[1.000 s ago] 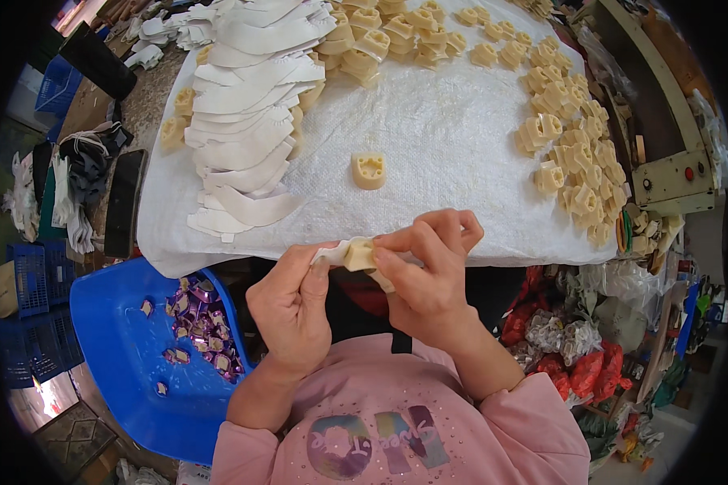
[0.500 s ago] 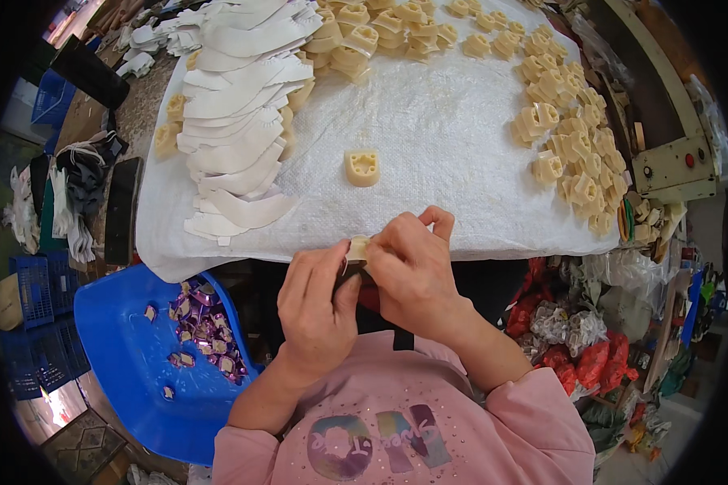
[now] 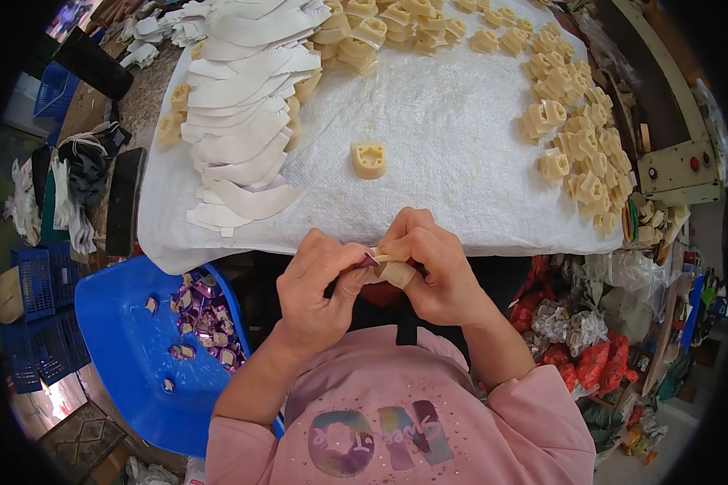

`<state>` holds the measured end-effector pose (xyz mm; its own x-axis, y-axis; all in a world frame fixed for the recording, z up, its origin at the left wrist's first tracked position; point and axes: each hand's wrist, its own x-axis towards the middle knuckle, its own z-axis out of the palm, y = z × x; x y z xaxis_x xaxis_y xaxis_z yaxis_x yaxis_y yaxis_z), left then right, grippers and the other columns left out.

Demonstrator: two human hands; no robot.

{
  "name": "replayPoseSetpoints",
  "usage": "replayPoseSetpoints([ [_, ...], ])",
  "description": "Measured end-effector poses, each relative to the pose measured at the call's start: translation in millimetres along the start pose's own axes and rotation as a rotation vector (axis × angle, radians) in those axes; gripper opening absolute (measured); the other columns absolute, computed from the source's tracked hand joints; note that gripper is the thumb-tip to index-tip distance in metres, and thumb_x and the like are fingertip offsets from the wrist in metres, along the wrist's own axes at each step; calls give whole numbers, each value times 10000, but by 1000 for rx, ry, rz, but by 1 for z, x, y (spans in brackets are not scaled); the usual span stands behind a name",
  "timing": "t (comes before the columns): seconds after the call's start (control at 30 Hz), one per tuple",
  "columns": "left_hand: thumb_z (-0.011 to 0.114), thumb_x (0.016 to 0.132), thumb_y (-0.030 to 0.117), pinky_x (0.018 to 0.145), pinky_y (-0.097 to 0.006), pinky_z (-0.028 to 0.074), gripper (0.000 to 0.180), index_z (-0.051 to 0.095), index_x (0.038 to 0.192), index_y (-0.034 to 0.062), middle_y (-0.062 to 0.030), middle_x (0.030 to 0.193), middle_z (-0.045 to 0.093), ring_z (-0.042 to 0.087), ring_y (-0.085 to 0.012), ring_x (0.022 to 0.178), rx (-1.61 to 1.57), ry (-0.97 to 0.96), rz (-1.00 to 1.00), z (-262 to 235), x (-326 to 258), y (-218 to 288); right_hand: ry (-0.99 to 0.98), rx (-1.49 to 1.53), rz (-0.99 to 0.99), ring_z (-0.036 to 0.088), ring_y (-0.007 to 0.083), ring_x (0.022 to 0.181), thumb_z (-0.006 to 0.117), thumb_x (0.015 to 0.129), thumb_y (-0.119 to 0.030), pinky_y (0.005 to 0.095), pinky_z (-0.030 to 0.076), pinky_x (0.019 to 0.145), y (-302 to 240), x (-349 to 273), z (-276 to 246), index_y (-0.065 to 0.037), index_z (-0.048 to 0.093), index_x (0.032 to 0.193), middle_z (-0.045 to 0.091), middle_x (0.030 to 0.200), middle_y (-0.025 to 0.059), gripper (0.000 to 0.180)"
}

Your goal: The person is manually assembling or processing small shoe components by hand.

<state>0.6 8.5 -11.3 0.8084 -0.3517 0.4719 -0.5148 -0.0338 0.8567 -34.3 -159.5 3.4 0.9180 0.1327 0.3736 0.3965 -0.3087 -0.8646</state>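
Note:
In front of my body, just off the table's near edge, both my hands are closed on one small piece. My left hand (image 3: 317, 273) pinches its left side, where a bit of shiny purple covering (image 3: 368, 261) shows. My right hand (image 3: 435, 267) grips the right side, with a pale cream flap (image 3: 396, 273) showing by its thumb. The piece looks like a cream shoe heel with a purple cover strip, though fingers hide most of it. A single bare cream shoe heel (image 3: 369, 160) stands on the white woven sheet (image 3: 429, 202) beyond my hands.
Overlapping white curved strips (image 3: 243, 145) lie at the table's left. Many cream heels (image 3: 582, 145) are heaped along the right and far sides. A blue tub (image 3: 121, 339) with purple-covered heels (image 3: 210, 323) sits at lower left. Red and clear bags (image 3: 590, 364) lie at lower right.
My right hand has turned and its grip has shifted, so a pale flap now shows beside the thumb. My left hand still holds the piece, with purple now visible at its fingertips.

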Motion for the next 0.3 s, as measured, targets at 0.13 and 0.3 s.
replayPoseSetpoints([
  [0.13, 644, 835, 79, 483, -311, 366, 115, 588, 783, -7, -88, 613, 509, 459, -217, 532, 160, -61, 166, 1, 8, -1, -101, -134, -46, 450, 238, 735, 595, 649, 77, 334, 289, 710, -1, -1, 0, -72, 525, 804, 465, 764, 67, 226],
  [0.3, 638, 848, 124, 439, -329, 343, 195, 552, 702, 26, -77, 584, 499, 428, -233, 472, 130, -74, 160, 4, 7, -3, -135, -92, -53, 437, 224, 744, 584, 612, 83, 341, 276, 700, -3, -2, 1, -81, 520, 790, 449, 753, 63, 251],
])
